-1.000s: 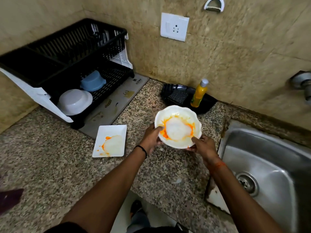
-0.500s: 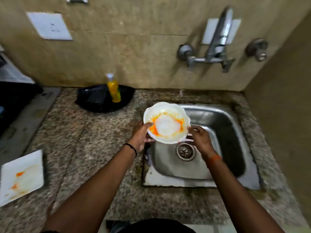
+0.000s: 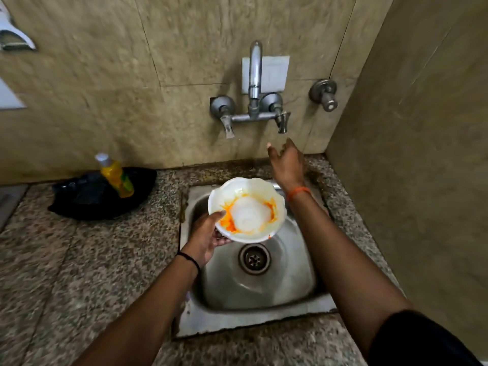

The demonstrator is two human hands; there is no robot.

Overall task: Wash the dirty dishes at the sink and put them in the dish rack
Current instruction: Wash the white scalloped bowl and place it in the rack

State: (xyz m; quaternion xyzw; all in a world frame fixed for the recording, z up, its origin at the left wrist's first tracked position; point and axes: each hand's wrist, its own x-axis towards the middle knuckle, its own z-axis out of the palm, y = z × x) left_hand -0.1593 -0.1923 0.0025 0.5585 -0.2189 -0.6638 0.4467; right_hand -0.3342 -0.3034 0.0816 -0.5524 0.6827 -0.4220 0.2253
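Observation:
A white scalloped bowl smeared with orange sauce hangs over the steel sink. My left hand grips its left rim, thumb inside. My right hand is off the bowl, raised with fingers apart just below the right handle of the wall tap. No water runs from the spout. The dish rack is out of view.
A yellow soap bottle stands in a black tray on the granite counter left of the sink. A second valve sticks out of the wall at right. A side wall closes in on the right.
The view swung right from the rack to the sink. The bowl came over the basin. My right hand let go of it and rose toward the tap.

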